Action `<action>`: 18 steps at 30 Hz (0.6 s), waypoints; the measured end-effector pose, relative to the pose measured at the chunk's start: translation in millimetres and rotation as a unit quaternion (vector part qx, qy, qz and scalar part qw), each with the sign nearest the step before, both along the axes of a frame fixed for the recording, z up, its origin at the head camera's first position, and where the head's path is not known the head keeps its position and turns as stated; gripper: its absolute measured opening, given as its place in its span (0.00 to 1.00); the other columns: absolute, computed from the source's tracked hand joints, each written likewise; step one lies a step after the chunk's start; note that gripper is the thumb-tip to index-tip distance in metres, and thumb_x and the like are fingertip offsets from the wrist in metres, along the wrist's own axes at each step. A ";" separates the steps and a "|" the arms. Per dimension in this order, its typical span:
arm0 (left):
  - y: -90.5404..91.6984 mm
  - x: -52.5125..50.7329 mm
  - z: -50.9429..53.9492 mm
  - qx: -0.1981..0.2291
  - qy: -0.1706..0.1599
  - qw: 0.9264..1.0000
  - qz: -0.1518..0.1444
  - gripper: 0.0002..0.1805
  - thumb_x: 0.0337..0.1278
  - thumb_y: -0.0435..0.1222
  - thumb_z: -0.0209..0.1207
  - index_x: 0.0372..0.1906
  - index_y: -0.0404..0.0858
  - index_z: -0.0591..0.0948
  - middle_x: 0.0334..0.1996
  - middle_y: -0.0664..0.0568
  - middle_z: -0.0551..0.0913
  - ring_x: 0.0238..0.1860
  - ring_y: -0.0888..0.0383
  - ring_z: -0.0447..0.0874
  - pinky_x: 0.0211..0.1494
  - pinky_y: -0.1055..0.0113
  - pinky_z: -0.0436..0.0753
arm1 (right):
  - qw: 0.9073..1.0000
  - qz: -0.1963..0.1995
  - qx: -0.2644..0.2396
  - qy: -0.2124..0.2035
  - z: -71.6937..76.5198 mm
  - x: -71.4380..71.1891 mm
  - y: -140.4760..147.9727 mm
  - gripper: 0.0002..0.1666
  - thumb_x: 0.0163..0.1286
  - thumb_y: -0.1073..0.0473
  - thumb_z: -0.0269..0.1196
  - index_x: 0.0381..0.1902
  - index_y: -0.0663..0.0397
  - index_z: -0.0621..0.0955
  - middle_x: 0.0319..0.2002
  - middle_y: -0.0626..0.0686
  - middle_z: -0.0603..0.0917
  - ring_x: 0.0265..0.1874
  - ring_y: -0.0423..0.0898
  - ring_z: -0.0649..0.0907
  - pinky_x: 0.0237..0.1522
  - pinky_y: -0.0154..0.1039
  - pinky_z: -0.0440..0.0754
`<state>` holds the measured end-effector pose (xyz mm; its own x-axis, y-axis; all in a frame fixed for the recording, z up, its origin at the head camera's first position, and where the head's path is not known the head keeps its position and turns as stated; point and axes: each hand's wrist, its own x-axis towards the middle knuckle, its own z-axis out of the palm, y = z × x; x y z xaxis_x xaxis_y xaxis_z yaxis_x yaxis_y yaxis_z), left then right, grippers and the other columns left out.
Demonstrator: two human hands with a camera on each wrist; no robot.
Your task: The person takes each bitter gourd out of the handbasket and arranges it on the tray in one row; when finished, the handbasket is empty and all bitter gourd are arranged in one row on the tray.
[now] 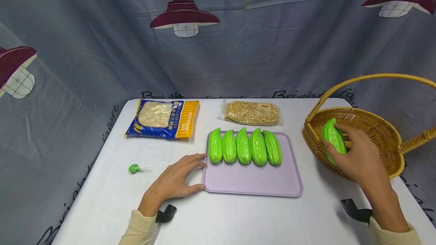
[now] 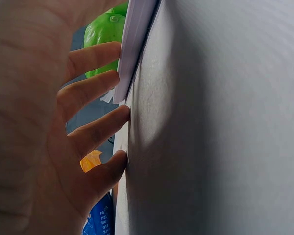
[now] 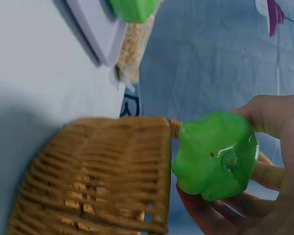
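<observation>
My right hand (image 1: 362,156) holds a bright green, ridged bitter melon (image 1: 333,139) between thumb and fingers, over the near-left rim of the wicker basket (image 1: 378,118). In the right wrist view the stub end of that bitter melon (image 3: 218,159) faces the camera, beside the basket wall (image 3: 122,166). My left hand (image 1: 175,177) rests with spread fingers against the left edge of the lilac tray (image 1: 252,180). Several like bitter melons (image 1: 243,146) lie side by side along the tray's back half. The left wrist view shows the fingertips (image 2: 112,51) at the tray's edge (image 2: 134,44).
A blue and yellow pasta bag (image 1: 163,119) lies at the back left. Behind the tray is a clear pack of grain (image 1: 252,113). A green-wrapped lollipop (image 1: 134,168) lies on the white table (image 1: 235,218) at left. The basket's tall handle (image 1: 381,75) arches above it.
</observation>
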<state>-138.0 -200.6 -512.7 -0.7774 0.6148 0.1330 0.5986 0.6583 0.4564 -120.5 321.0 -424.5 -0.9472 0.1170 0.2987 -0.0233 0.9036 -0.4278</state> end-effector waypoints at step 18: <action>0.4 0.3 2.2 0.002 -0.003 1.000 0.001 0.33 0.59 0.58 0.75 0.67 0.51 0.83 0.80 0.58 0.70 0.80 0.55 0.68 0.80 0.50 0.74 | 0.997 0.073 -0.017 0.013 -17.2 -10.3 -40.3 0.40 0.65 0.56 0.76 0.71 0.67 0.76 0.59 0.77 0.78 0.52 0.71 0.79 0.43 0.69 0.80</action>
